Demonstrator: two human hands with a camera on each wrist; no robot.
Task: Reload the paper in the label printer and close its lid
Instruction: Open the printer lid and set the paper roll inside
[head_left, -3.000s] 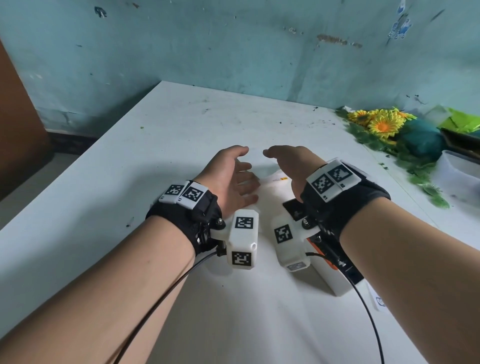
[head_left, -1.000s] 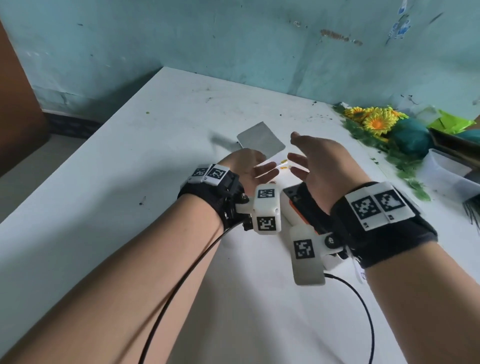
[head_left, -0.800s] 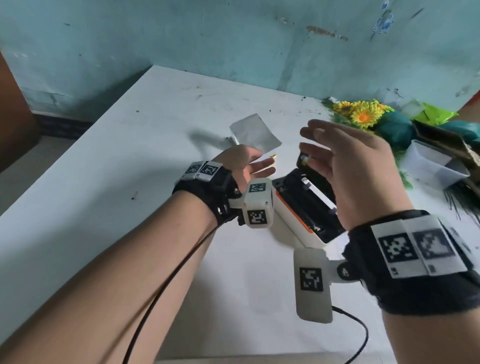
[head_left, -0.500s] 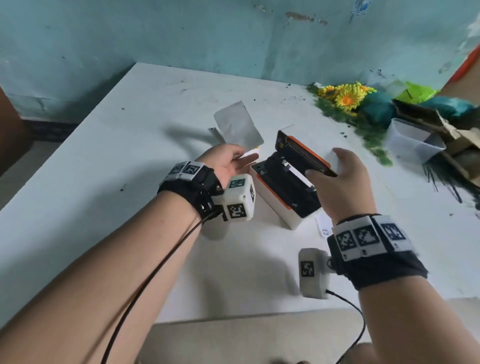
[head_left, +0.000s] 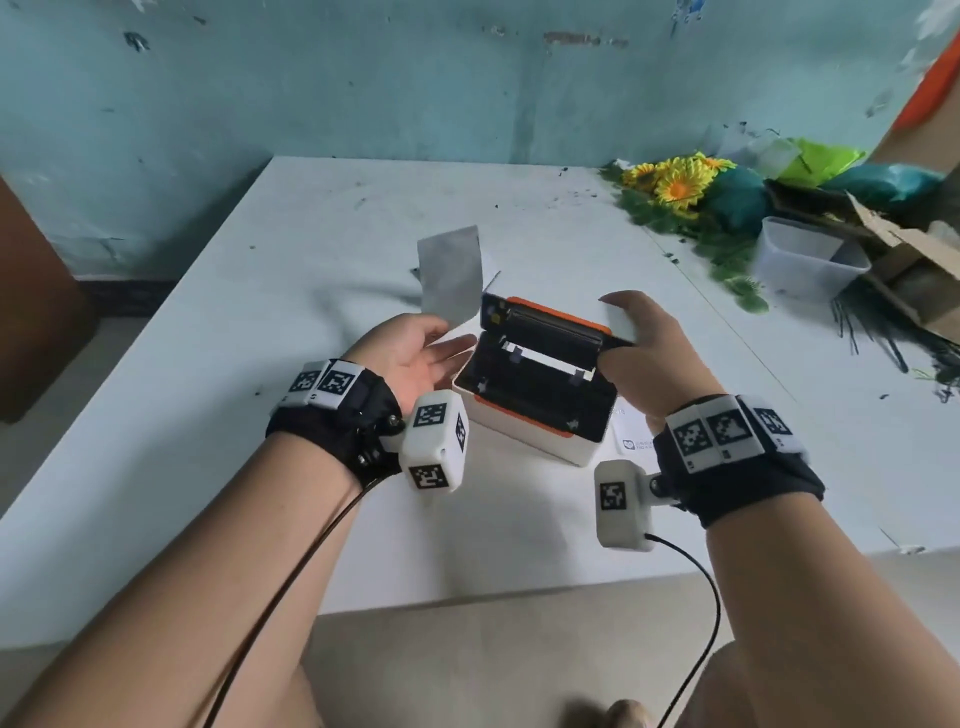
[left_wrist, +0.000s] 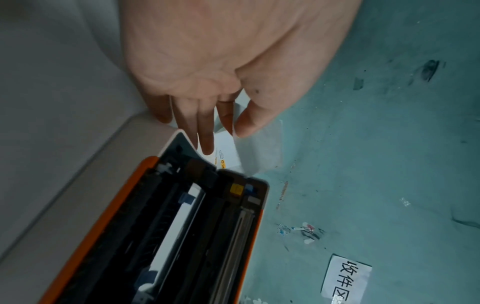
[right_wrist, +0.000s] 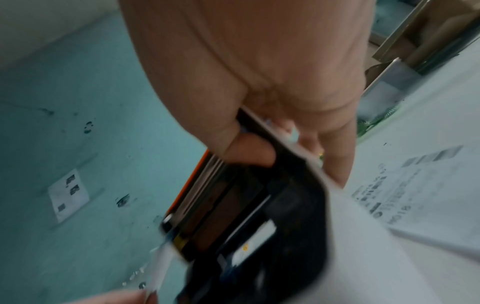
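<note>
A white label printer with orange trim stands mid-table, its lid raised. My right hand grips the lid's right end, thumb on the inside and fingers behind, as the right wrist view shows on the lid. At the printer's left rear corner my left hand pinches a grey-white paper sheet that stands upright. In the left wrist view thumb and fingers pinch the paper beside the open printer. A white strip lies across the black bay.
Artificial sunflowers, a clear plastic tub and a torn cardboard box crowd the table's back right. A small printed slip lies right of the printer. The table's near edge runs below my wrists.
The lid has come up and my right hand, which hovered open over it a second ago, now grips its right end. My left hand keeps holding the paper raised.
</note>
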